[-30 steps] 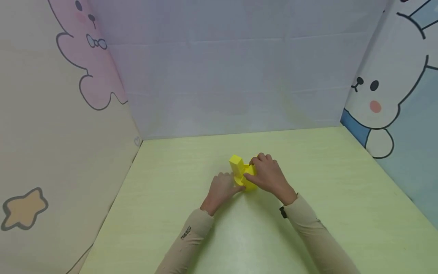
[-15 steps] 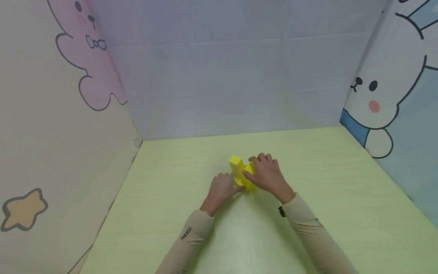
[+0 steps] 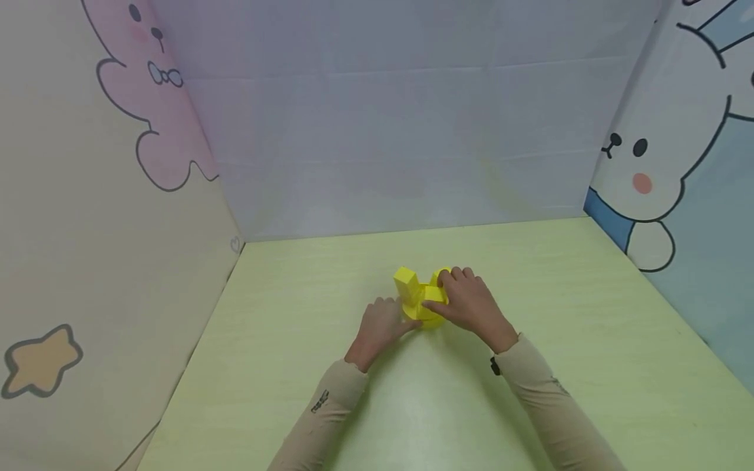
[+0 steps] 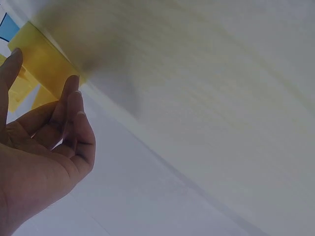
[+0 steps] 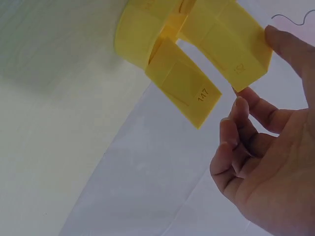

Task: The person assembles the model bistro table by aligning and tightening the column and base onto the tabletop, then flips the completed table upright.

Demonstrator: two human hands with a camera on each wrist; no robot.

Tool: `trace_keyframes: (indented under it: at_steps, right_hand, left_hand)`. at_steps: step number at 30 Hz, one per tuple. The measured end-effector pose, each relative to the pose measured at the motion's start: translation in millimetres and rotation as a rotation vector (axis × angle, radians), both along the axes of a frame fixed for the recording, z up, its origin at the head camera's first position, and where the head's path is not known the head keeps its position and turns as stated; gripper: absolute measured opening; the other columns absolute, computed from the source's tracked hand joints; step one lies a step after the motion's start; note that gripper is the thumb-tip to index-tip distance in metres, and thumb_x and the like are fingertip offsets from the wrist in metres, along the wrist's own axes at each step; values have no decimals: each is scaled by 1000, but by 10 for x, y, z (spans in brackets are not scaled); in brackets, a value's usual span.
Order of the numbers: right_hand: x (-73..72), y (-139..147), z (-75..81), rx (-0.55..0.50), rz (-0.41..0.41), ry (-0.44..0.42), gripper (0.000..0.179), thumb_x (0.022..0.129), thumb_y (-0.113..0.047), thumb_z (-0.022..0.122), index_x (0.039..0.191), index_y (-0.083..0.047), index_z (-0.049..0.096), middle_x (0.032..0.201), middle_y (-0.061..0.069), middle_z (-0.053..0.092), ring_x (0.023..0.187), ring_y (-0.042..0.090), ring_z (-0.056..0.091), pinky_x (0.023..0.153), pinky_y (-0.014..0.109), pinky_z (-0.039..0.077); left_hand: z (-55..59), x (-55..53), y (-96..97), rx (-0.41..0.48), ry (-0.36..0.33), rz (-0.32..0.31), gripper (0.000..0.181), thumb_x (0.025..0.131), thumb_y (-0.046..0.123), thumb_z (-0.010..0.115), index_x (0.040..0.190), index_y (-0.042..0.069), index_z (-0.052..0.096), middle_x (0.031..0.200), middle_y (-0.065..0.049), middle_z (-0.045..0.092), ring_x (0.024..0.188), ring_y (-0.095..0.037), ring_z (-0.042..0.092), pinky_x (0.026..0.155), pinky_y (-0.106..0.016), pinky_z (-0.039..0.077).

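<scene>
A low, round yellow holder stands on the table with several yellow blocks upright in it. My left hand grips the holder's side at the near left, thumb on one side and fingertips on the other. My right hand pinches a yellow block marked 152 near its top, between thumb and fingers. Beside it leans a block marked 147, apart from my fingers. On the left of the holder another block sticks up, its lower end inside the holder.
The pale yellow-green table reaches back to a light cloth wall. Side walls bear a pink cartoon figure on the left and a white one on the right.
My right hand shifts slightly left, then back to the right, and the far block shows more beside its fingers. The left hand keeps its grip on the holder without moving.
</scene>
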State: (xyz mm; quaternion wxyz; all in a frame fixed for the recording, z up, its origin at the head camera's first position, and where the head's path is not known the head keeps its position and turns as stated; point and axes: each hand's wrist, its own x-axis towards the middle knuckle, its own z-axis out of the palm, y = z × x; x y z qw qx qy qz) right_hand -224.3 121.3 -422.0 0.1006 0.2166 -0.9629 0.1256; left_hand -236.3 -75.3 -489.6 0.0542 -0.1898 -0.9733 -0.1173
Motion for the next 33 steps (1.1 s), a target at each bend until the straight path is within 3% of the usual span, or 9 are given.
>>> trace_keyframes:
  at_steps: [7,12,16,19,24,28,33]
  right_hand:
    - [76,56,-32,-3,27,41,52,80,-47,71,108,-4,63,87,7,50,74,24,41,61,35,38]
    - [101,58,-83,-11,4,66,45,83,-48,68,92,-4,61,81,5,50,71,23,42,58,35,39]
    - [119,19,-113,-6,-18,60,50,83,-56,64,84,-6,57,76,3,49,67,22,41,56,34,37]
    - [135,27,-89,-24,23,49,50,82,-53,66,98,-5,62,85,5,54,74,24,46,61,38,41]
    - [125,113,-22,-80,147,-48,48,82,-30,65,122,-5,60,97,8,52,84,24,45,70,39,40]
    - [97,152,-7,-97,182,-77,41,82,-25,67,119,-7,62,94,7,51,80,22,42,68,36,38]
    - [75,86,-61,-63,179,8,44,80,-40,74,107,-6,63,89,3,50,74,19,42,64,33,38]
  left_hand:
    - [-39,-13,-5,13,2,2,55,80,59,65,103,9,65,65,0,51,65,-19,50,64,-37,46]
    - [-40,-23,-5,24,4,3,52,80,58,66,100,9,65,64,1,50,65,-19,48,63,-37,45]
    - [-37,-19,-7,25,7,2,52,81,59,65,98,10,65,64,1,49,64,-19,48,62,-37,45]
    - [-42,-13,-7,15,14,-4,54,81,60,64,101,10,66,66,0,51,66,-20,49,64,-38,46]
    - [-34,-8,0,16,30,-8,54,80,58,66,103,9,66,66,0,54,67,-22,52,65,-40,46]
    - [-24,-6,3,11,34,-10,54,80,58,66,102,9,66,65,0,52,66,-21,52,65,-39,46]
    - [-24,-1,2,-1,38,-8,53,81,59,65,102,10,65,64,0,51,64,-20,50,62,-37,46]
